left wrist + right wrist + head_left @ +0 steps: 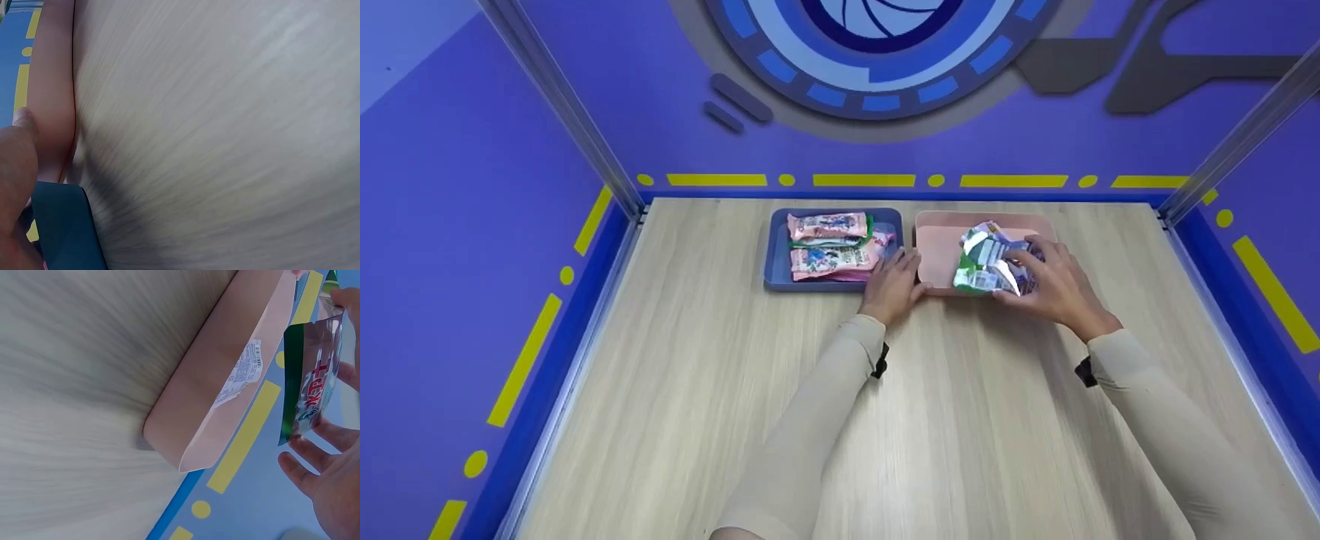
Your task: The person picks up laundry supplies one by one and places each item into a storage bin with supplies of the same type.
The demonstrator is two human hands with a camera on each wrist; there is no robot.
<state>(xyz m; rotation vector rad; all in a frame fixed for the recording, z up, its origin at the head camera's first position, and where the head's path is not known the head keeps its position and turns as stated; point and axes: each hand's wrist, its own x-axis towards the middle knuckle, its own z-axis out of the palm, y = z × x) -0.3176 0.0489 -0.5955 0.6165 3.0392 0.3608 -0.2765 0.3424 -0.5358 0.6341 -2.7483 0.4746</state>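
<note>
My right hand (1057, 289) grips a shiny packet (994, 259) with green edges between thumb and fingers, over the pink tray (937, 219). Seen from the right wrist, the packet (315, 377) has a silvery-pink face with red lettering, and the fingers (304, 472) lie along its lower end. Another packet (244, 371), with small print and a barcode, shows inside the pink tray behind it. My left hand (894, 286) rests where the two trays meet, fingers over the right side of the blue tray (775, 262) and thumb against the pink one.
Several pink packets (832, 259) lie in the blue tray, some with green edges. Both trays stand side by side on the wood-grain table (720, 375), near the blue back wall (607, 97) with yellow markings. Side walls with metal posts stand at left and right.
</note>
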